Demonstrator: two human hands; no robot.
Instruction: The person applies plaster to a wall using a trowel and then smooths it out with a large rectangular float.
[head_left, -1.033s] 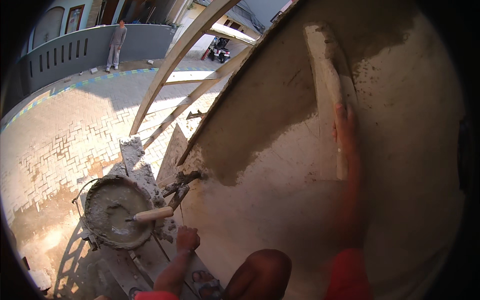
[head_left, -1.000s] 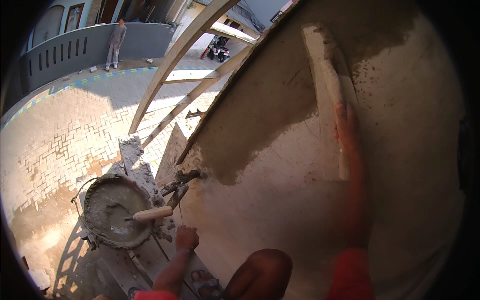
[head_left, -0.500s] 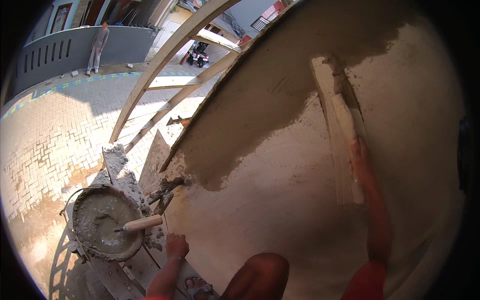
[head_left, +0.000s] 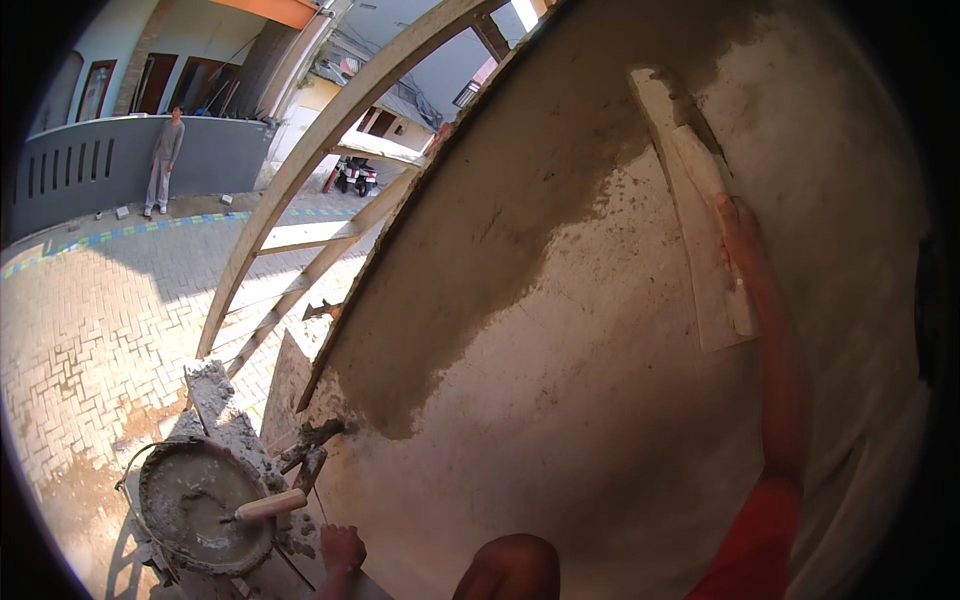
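Observation:
My right hand grips the handle of a long wooden float, lying against a cement surface with a darker band of wet plaster along its upper left edge. My left hand is closed low at the bottom, by the plank edge beside the bucket; what it holds I cannot make out. The bucket of grey mortar sits on cement-caked planks, a wooden-handled tool lying across it. My knee shows at the bottom.
A wooden ladder-like frame stands left of the surface, with dark clotted pieces near the bucket. Below are a paved lane, a grey boundary wall, a standing person and a parked scooter.
The float in my right hand first slid down and right, then back up along the surface. The view has shifted, so the bucket, planks and my left hand sit lower and further left.

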